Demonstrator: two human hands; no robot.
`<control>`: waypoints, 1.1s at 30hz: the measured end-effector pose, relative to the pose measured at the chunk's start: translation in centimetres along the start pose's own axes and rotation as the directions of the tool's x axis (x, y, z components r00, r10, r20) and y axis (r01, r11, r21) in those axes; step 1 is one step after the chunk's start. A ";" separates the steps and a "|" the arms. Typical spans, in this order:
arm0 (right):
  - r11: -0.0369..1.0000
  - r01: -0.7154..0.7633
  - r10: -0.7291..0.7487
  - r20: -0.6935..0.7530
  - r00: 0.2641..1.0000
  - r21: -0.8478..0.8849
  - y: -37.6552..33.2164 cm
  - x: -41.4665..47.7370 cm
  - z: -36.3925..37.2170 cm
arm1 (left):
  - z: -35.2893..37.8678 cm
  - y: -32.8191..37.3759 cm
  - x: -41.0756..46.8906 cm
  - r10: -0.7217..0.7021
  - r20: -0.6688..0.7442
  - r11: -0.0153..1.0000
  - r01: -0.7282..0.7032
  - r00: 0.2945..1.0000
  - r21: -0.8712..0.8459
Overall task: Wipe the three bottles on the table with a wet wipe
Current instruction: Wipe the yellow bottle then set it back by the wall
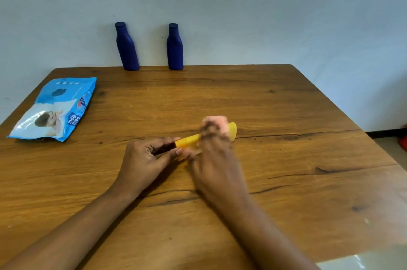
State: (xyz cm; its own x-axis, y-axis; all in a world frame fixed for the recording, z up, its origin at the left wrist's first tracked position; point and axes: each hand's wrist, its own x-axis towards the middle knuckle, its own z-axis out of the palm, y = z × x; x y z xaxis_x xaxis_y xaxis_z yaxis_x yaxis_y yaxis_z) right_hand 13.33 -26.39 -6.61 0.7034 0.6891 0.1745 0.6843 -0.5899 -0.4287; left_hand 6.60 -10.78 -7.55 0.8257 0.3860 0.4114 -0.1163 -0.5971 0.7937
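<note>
A yellow bottle (189, 140) lies sideways near the middle of the wooden table (286, 115), its base pointing right. My left hand (145, 157) pinches its dark cap end. My right hand (214, 155), blurred, grips a pale pinkish wet wipe (217, 121) wrapped over the bottle's body. Two dark blue bottles, one on the left (127, 47) and one on the right (175, 47), stand upright at the table's far edge against the wall.
A blue wet-wipe pack (56, 107) lies flat at the left of the table. The wall rises right behind the far edge. Floor shows past the table's right edge.
</note>
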 end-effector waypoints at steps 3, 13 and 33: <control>0.988 0.152 -0.151 0.096 0.984 -0.005 -3.4 -1.5 1.4 | -0.2 0.1 -0.1 -0.005 0.021 1.000 0.005 1.000 -0.022; 0.997 0.077 -0.079 0.085 0.993 0.027 3.7 3.1 -1.6 | -0.3 -0.7 0.8 -0.229 0.006 0.973 0.228 0.973 0.045; 0.973 0.228 -0.232 0.179 0.956 0.039 -1.8 -1.6 -0.1 | -0.7 0.2 -1.1 -0.134 0.218 0.884 0.017 0.967 0.467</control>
State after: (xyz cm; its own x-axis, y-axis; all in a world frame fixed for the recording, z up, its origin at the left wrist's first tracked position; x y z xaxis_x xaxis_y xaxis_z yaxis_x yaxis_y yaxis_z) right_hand 11.02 -26.44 -5.97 0.4797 0.8707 0.1079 0.8187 -0.4000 -0.4120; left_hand 5.26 -10.81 -7.48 0.9339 0.3002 0.1940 0.1693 -0.8495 0.4996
